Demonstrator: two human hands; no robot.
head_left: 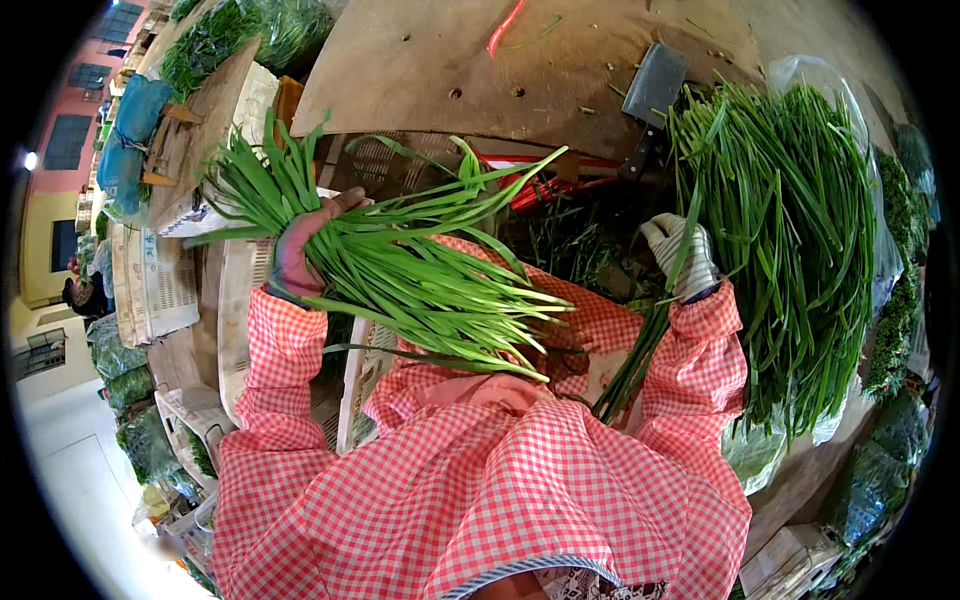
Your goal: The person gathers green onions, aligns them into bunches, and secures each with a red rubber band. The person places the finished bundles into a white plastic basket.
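A thick bunch of garlic chives (430, 285) lies across my lap side, its pale cut ends fanned toward the right. My left hand (318, 235), in a pinkish glove, is closed round the bunch near its leafy end at the left. On the right, my right hand (682, 258), in a striped white and grey glove, grips a few darker chive stalks (640, 360) that hang down past my sleeve. Just right of that hand rises a large heap of loose garlic chives (775, 250). The fingertips of my left hand are partly hidden by leaves.
A cleaver (655, 88) with a dark handle lies on the wooden board (430, 70) ahead. Red ties (555, 188) and leafy scraps (575, 245) sit in the gap before me. Clear plastic (815, 70) edges the heap. Crates (160, 285) and bagged greens (120, 350) stand left.
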